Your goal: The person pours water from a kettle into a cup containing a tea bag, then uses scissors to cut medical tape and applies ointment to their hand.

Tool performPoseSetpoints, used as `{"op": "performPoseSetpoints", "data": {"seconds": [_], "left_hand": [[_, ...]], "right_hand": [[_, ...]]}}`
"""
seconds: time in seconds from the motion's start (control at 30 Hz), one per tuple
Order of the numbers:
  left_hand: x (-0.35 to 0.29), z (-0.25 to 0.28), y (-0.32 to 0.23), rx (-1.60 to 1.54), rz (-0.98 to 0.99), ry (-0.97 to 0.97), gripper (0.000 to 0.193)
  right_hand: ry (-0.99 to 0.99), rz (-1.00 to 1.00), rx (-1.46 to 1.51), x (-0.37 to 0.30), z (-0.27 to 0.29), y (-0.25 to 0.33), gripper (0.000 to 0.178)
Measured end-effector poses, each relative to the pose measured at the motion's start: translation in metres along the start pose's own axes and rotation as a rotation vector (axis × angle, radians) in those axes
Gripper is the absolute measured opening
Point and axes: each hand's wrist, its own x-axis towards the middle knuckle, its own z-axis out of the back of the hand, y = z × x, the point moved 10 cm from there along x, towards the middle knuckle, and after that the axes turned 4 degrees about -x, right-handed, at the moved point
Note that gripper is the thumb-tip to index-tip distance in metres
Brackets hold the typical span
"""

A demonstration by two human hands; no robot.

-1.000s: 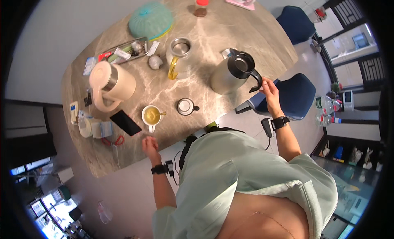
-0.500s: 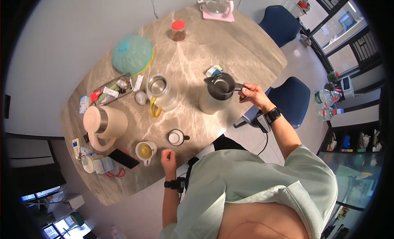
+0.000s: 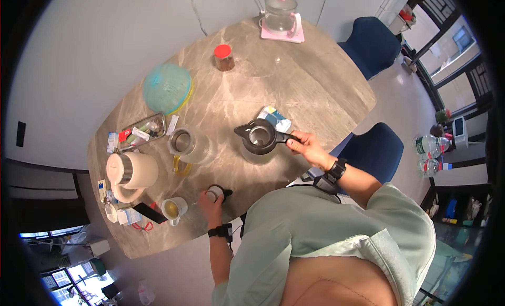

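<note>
My right hand point(image 3: 307, 148) is closed round the black handle of an open-topped kettle point(image 3: 258, 136) with a black spouted rim and pale body. Its spout points left; whether its base touches the table I cannot tell. My left hand point(image 3: 211, 207) has its fingers round a small mug point(image 3: 215, 191) with a whitish inside and dark handle, near the table's front edge. Left of that hand stands a white cup point(image 3: 174, 209) of yellowish liquid. Between kettle and cream jug stands a clear pitcher point(image 3: 193, 145) with a metal-coloured rim and yellow handle.
A cream insulated jug point(image 3: 138, 172), black phone point(image 3: 149, 213) and red scissors point(image 3: 142, 226) lie left on the marble-look table point(image 3: 310, 69). Behind are a tray point(image 3: 152, 128), blue-green mesh cover point(image 3: 165, 88), red-lidded jar point(image 3: 224, 59), glass teapot point(image 3: 280, 17) and packet point(image 3: 274, 118). Blue chairs point(image 3: 376, 153) stand right.
My right hand has brought the kettle leftward and nearer to me, past the packet. My left hand has moved onto the small mug and taken hold of it. The whole view has shifted a little.
</note>
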Motion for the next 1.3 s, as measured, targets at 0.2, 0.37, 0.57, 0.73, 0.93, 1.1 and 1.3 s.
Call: {"op": "performPoseSetpoints", "data": {"seconds": [0.2,0.37,0.57,0.73,0.93,1.1,1.3], "left_hand": [[-0.029,0.057,-0.108,-0.548,-0.133,-0.029,0.052],[-0.049,0.108,-0.273,-0.464,-0.639,0.082,0.060],[-0.051,0.091,-0.334,-0.682,-0.795,0.129,0.060],[-0.055,0.089,-0.340,-0.747,-0.795,0.134,0.059],[-0.050,0.094,-0.315,-0.727,-0.688,0.100,0.069],[-0.040,0.091,-0.202,-0.698,-0.372,-0.031,0.052],[-0.063,0.112,-0.133,-0.871,-0.073,-0.152,0.044]], "right_hand": [[0.025,0.146,-0.436,0.001,0.022,0.029,0.027],[0.147,0.139,-0.087,-0.016,0.008,0.092,0.041],[0.551,0.229,-0.250,-0.026,-0.080,0.137,0.084],[0.586,0.141,-0.223,-0.018,-0.084,0.137,0.077],[0.539,0.285,-0.645,0.008,-0.078,0.165,0.081],[0.545,0.626,-1.063,0.013,-0.105,0.187,0.089],[0.749,0.615,-1.383,0.027,-0.125,0.157,0.087]]}}
